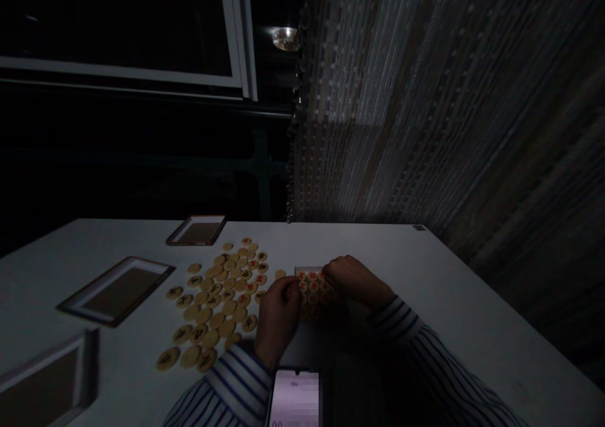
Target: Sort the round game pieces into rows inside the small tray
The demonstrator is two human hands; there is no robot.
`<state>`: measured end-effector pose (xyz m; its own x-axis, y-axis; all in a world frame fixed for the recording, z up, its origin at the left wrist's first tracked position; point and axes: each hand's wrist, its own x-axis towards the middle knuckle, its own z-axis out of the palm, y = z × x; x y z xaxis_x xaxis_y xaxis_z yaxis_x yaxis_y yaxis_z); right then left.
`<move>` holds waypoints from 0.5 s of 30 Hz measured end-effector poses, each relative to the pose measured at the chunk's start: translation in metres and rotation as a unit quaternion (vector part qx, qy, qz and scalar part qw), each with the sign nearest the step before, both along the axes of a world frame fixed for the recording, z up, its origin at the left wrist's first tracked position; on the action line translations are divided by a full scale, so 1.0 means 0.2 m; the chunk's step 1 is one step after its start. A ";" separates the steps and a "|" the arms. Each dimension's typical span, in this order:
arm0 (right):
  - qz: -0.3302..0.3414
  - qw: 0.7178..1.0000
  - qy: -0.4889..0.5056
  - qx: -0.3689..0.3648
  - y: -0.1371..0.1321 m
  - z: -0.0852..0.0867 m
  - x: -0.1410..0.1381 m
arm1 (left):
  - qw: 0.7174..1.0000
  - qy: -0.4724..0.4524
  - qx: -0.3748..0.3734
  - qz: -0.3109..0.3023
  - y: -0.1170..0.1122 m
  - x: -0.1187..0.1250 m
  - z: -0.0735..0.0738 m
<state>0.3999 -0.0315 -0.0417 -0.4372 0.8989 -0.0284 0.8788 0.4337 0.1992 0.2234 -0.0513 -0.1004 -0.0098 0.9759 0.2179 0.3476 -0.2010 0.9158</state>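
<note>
Round Chinese chess pieces with red characters (312, 286) sit in rows in a small box (309, 269) on the white table. At the box's left side, my left hand (278, 313) is closed with its fingers curled in; anything between them is hidden. My right hand (354, 280) is closed too, its fingertips down at the box's far right corner, against or just above the pieces there. Whether it grips one cannot be made out. Left of the box lies a loose spread of wooden chess pieces (229, 284), some with black or red characters, others blank side up.
Three shallow box trays or lids stand on the left: a far one (172, 241), a middle one (167, 270) and a near one (89, 370). A lit phone (295, 395) lies in front of me. A string curtain (378, 99) hangs beyond the white table (425, 269). The room is dim.
</note>
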 end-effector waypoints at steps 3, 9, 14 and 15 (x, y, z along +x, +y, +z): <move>0.006 1.000 0.007 0.006 0.00 0.00 0.00 | 1.000 0.001 -0.002 -0.002 0.00 0.00 0.01; 0.013 1.000 0.026 -0.012 -0.01 0.03 0.03 | 1.000 -0.006 -0.006 -0.006 0.00 0.00 0.00; 0.028 0.997 0.051 -0.042 -0.02 0.07 0.05 | 1.000 0.010 -0.001 -0.007 0.00 -0.01 -0.01; 0.030 0.997 0.049 -0.045 -0.02 0.07 0.04 | 1.000 0.014 -0.001 -0.008 0.00 -0.01 -0.01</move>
<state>0.4084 -0.0359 -0.0282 -0.4949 0.8666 -0.0633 0.8639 0.4986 0.0716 0.2222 -0.0506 -0.1020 0.0120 0.9765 0.2150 0.3707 -0.2040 0.9061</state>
